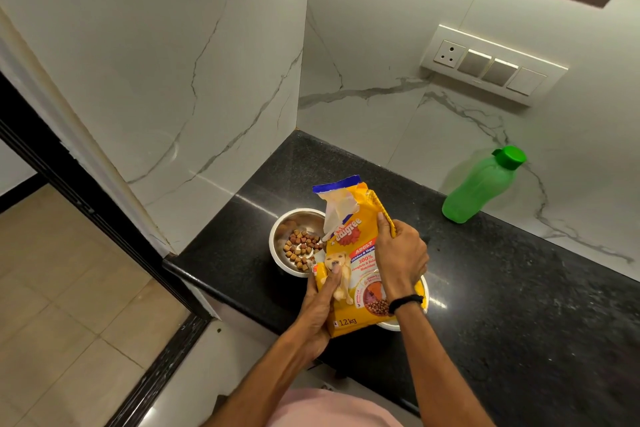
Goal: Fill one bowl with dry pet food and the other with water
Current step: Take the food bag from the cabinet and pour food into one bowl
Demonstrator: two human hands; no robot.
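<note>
Forearms are stretching forward, and the left hand [320,308] is clasping the lower edge of the yellow pet food bag [360,253] while the right hand [401,256] is gripping its upper side. Kibble [299,250] is sitting in the steel bowl [277,239] just left of the bag. A second bowl [388,324] is peeking out beneath it. A green bottle [481,184] is standing well apart on the black desk [519,288].

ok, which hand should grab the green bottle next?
Likely right: the right hand grips the bag on the side nearest the green bottle; the left hand holds the far side.
</note>
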